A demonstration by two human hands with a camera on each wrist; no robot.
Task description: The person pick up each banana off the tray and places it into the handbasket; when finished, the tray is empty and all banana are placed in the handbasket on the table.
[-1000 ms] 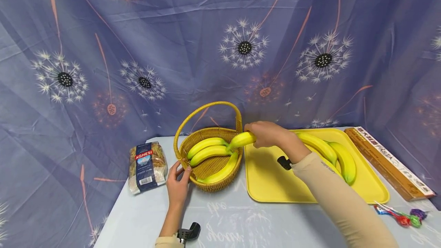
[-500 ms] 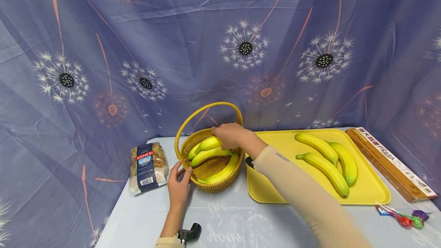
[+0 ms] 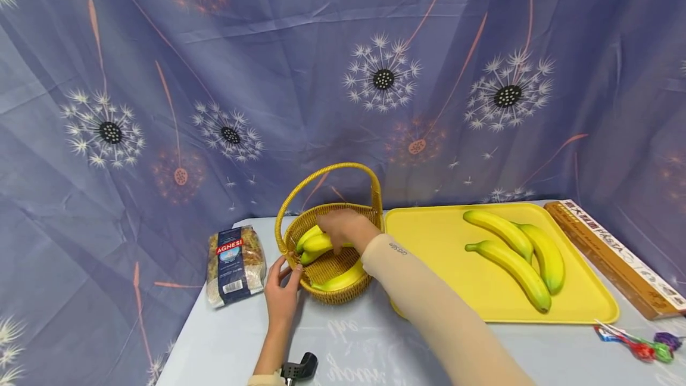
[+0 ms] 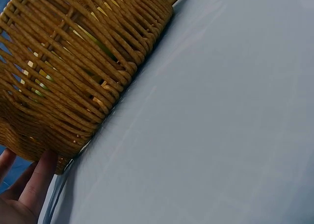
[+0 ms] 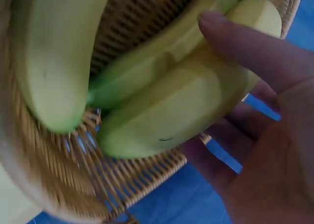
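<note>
A round woven basket with a tall arched handle holds several yellow bananas. Spread against its near left side, my left hand touches the wickerwork; the left wrist view shows straight fingers at the basket wall. My right hand reaches inside under the handle, slightly blurred. The right wrist view shows it loosely spread about a banana, thumb over the top, some fingertips hidden behind. Another banana lies alongside. A separate banana lies along the basket's near side, partly covered by the right sleeve.
A yellow tray with three bananas stands right of the basket. Beyond it lies a long pasta box, with several lollipops in front. A bag of pasta is at the left. A patterned curtain hangs behind.
My right hand has carried a banana left from the tray side into the basket, and its fingers have loosened. The left hand keeps its place at the basket.
</note>
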